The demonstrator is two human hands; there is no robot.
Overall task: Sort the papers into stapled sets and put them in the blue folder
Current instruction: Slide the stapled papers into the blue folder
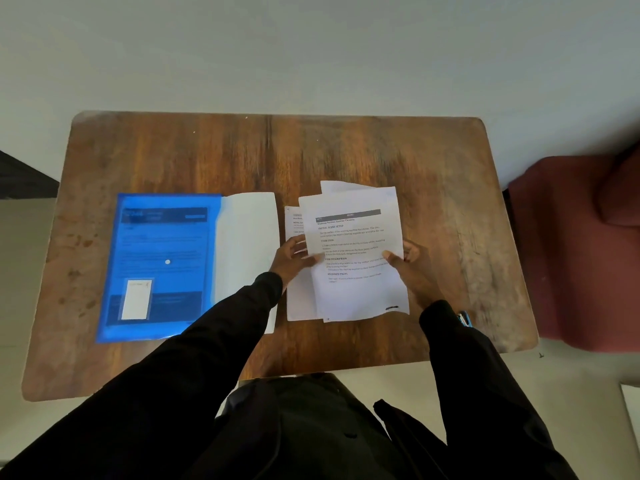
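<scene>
A blue translucent folder [159, 265] lies open on the left half of the wooden table [346, 150], with a white sheet [247, 244] beside its right edge. Right of it sits a loose pile of printed papers [360, 292]. My left hand [292, 258] pinches the left edge of the top printed sheet [353, 237], thumb on top. My right hand [410, 268] pinches the same sheet at its right edge. More sheets stick out beneath, at the left and top. A small blue object, maybe a stapler [464, 318], peeks out behind my right sleeve.
A dark red chair [575, 244] stands close to the table's right edge. The wall runs just behind the table's far edge. Bare wood shows along the back and right of the table.
</scene>
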